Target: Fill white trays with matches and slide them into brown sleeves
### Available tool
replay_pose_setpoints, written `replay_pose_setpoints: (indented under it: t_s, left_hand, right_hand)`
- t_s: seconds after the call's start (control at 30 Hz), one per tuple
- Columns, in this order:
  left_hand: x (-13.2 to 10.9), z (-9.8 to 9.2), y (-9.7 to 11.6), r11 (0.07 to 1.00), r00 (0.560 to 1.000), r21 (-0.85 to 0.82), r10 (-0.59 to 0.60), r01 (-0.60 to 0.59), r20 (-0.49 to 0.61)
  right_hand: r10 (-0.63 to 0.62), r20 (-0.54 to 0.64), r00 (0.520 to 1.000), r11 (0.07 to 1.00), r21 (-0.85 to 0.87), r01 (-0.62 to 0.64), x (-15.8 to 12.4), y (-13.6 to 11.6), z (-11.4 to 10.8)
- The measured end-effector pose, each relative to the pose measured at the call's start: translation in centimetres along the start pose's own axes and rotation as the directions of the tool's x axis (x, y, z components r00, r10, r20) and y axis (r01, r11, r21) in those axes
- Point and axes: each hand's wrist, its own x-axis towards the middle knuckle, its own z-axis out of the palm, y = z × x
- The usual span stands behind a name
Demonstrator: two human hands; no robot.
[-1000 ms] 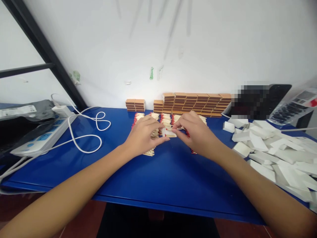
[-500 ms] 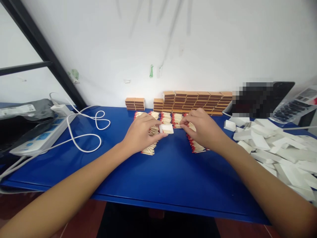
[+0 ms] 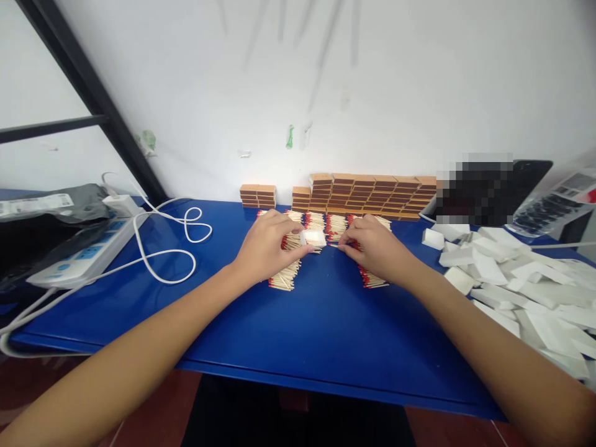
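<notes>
Between thumb and fingers, my left hand (image 3: 263, 248) grips a small white matchbox tray (image 3: 313, 239), tilted above the blue table. My right hand (image 3: 377, 248) sits just to the tray's right, thumb and forefinger pinched on a matchstick (image 3: 333, 244) whose tip points toward the tray. Around both hands lie red-tipped matches: a pile (image 3: 284, 280) under the left hand, another pile (image 3: 374, 279) under the right, and a row of bundles (image 3: 336, 225) behind them. The hands cover parts of these piles.
Stacked brown matchboxes (image 3: 363, 194) line the wall, with a smaller stack (image 3: 257, 196) to their left. White trays (image 3: 526, 273) are heaped at the right, near a dark, partly blurred device (image 3: 503, 192). On the left are a power strip (image 3: 88, 254) and looped white cable (image 3: 170, 251).
The tray has tipped in my left hand, so its inside looks different. My right fingers have dropped slightly toward the table, and a matchstick now shows at their tips. The view has shifted a little.
</notes>
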Motion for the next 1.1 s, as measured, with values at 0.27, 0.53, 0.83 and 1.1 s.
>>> replay_pose_setpoints:
  t_s: [0.27,0.53,0.83,1.1]
  left_hand:
    - [-0.1,0.1,-0.1,1.000,1.000,0.000,-0.004,0.004,0.005]
    - [-0.1,-0.1,0.4,1.000,0.999,-0.020,-0.017,0.018,0.046]
    - [-0.2,0.1,1.6,0.990,0.991,-0.125,0.080,-0.066,0.110]
    - [-0.2,0.2,1.1,0.997,0.995,-0.074,0.018,-0.011,0.101]
  right_hand:
    - [0.018,0.064,0.998,1.000,0.006,-0.018,0.1,-0.4,0.1]
    - [-0.058,-0.072,0.996,0.993,0.100,0.065,0.0,-2.8,-2.4]
    - [-0.082,-0.124,0.989,0.984,0.149,0.100,-0.1,-5.8,-1.8]
    - [-0.049,-0.145,0.988,0.989,0.132,0.068,0.0,-3.7,-2.5]
